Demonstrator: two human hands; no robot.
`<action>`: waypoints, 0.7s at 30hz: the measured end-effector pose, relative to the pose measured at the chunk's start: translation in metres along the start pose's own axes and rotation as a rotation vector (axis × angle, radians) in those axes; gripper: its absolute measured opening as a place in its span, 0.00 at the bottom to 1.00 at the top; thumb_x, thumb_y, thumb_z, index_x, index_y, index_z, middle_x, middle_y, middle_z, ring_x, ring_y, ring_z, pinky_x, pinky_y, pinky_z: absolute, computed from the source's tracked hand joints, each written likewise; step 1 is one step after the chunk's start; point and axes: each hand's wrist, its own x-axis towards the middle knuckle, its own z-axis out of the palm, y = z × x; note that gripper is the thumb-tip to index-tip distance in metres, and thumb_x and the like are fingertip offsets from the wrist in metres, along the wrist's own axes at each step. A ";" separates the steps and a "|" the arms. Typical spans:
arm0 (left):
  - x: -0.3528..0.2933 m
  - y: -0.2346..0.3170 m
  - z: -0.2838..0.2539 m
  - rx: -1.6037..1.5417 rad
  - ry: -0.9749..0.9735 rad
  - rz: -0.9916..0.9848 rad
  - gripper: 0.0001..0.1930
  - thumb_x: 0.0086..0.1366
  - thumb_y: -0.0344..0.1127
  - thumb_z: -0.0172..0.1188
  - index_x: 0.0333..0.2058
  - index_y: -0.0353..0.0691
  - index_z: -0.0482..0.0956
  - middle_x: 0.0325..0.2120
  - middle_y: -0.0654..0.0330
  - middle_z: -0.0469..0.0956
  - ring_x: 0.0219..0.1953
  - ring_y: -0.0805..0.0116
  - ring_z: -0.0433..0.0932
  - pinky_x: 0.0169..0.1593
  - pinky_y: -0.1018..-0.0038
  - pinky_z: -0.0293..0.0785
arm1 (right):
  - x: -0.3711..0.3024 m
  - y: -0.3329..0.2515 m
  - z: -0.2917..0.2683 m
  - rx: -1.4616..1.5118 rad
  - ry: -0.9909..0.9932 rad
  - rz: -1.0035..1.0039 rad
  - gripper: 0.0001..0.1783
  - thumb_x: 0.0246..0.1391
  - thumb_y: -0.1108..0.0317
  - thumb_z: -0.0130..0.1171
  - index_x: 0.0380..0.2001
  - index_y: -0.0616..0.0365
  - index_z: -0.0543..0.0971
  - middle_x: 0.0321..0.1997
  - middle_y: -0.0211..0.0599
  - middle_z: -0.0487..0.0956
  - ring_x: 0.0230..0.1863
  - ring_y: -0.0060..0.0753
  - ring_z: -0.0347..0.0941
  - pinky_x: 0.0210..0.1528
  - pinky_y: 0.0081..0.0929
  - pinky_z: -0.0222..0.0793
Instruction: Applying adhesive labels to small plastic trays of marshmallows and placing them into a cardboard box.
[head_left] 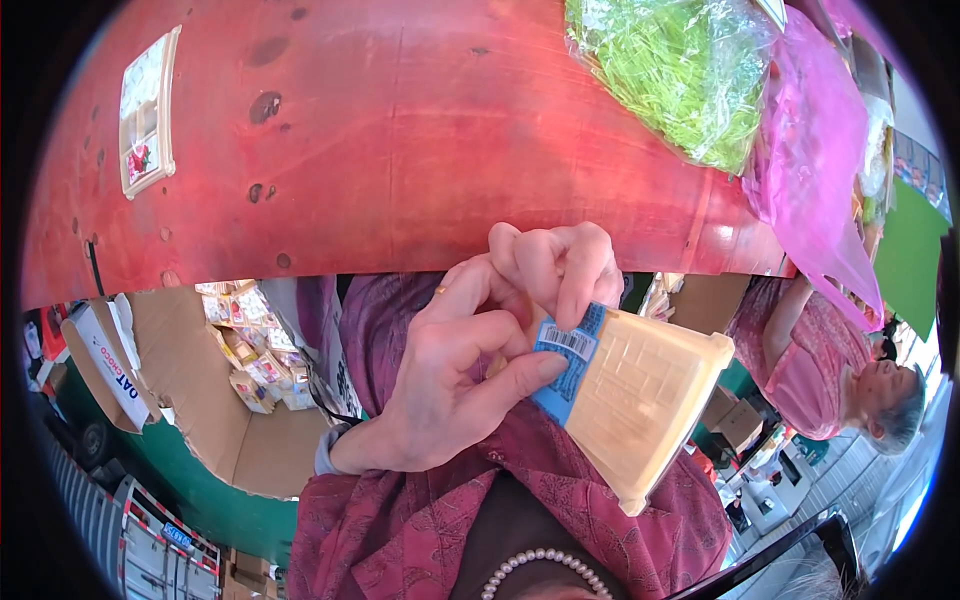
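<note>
A cream plastic box [650, 390] is held tilted in front of my chest, its ridged flat side facing up. Across one end of it runs a blue label [570, 375] with a barcode. My left hand [445, 375] grips that end, thumb pressed on the label and fingers curled behind. At the label's upper edge, my right hand [560, 265] is closed, its fingertips touching the label. Whether the label's edge is lifted there, I cannot tell.
On the red wooden table [400, 140] lies another cream box [150, 115] at far left. Far right are a clear bag of green shreds [690, 80] and a pink plastic bag [810, 140]. A cardboard carton [225, 420] with several small packs stands lower left. Another person [810, 350] is at right.
</note>
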 end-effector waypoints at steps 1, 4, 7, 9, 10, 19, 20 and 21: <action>0.001 0.000 0.000 -0.001 0.000 0.000 0.13 0.51 0.33 0.64 0.17 0.33 0.71 0.31 0.57 0.68 0.35 0.68 0.67 0.39 0.75 0.62 | 0.000 -0.001 0.000 -0.013 -0.006 0.003 0.09 0.52 0.62 0.56 0.30 0.55 0.80 0.27 0.25 0.69 0.32 0.28 0.51 0.37 0.28 0.55; 0.002 0.000 0.000 -0.003 -0.014 0.027 0.13 0.51 0.34 0.65 0.17 0.33 0.71 0.31 0.57 0.68 0.35 0.67 0.67 0.39 0.75 0.63 | 0.000 -0.005 -0.001 -0.027 -0.017 0.010 0.09 0.52 0.62 0.55 0.29 0.54 0.80 0.27 0.25 0.70 0.31 0.28 0.51 0.39 0.29 0.55; 0.001 -0.001 -0.001 0.020 -0.007 0.014 0.13 0.52 0.34 0.64 0.17 0.33 0.71 0.31 0.57 0.68 0.35 0.67 0.67 0.39 0.75 0.63 | -0.002 -0.003 0.003 -0.001 0.046 0.045 0.09 0.52 0.62 0.55 0.29 0.54 0.79 0.28 0.27 0.69 0.32 0.28 0.53 0.42 0.31 0.58; -0.001 -0.001 -0.001 -0.001 -0.014 -0.039 0.14 0.52 0.34 0.64 0.17 0.33 0.70 0.33 0.56 0.68 0.37 0.67 0.67 0.40 0.75 0.63 | -0.005 0.004 0.004 0.072 0.052 0.035 0.09 0.52 0.62 0.55 0.29 0.55 0.79 0.30 0.28 0.68 0.34 0.29 0.55 0.46 0.35 0.59; -0.001 -0.003 -0.001 -0.002 -0.010 -0.042 0.14 0.52 0.34 0.64 0.17 0.33 0.70 0.33 0.56 0.68 0.37 0.67 0.67 0.40 0.75 0.63 | -0.005 0.008 0.004 0.137 0.062 0.026 0.10 0.52 0.62 0.55 0.28 0.56 0.79 0.32 0.30 0.67 0.35 0.30 0.57 0.51 0.39 0.60; 0.004 0.005 0.009 -0.172 -0.077 -0.104 0.06 0.55 0.27 0.61 0.21 0.32 0.75 0.15 0.63 0.71 0.18 0.77 0.69 0.27 0.81 0.65 | 0.004 0.004 0.016 0.095 0.035 -0.004 0.06 0.52 0.65 0.56 0.29 0.54 0.77 0.37 0.36 0.65 0.40 0.32 0.59 0.60 0.44 0.58; 0.005 0.003 0.010 -0.171 -0.065 -0.065 0.05 0.55 0.26 0.60 0.23 0.31 0.76 0.15 0.63 0.72 0.19 0.78 0.70 0.26 0.82 0.65 | 0.005 0.003 0.021 0.198 0.120 -0.021 0.08 0.48 0.69 0.61 0.32 0.60 0.81 0.37 0.39 0.66 0.42 0.32 0.63 0.60 0.32 0.58; 0.001 -0.003 0.007 -0.167 -0.029 -0.038 0.05 0.55 0.25 0.60 0.24 0.30 0.76 0.15 0.63 0.73 0.20 0.79 0.71 0.25 0.82 0.65 | 0.003 0.014 0.022 0.216 0.119 -0.014 0.08 0.48 0.69 0.61 0.32 0.60 0.81 0.37 0.39 0.66 0.42 0.32 0.63 0.60 0.32 0.58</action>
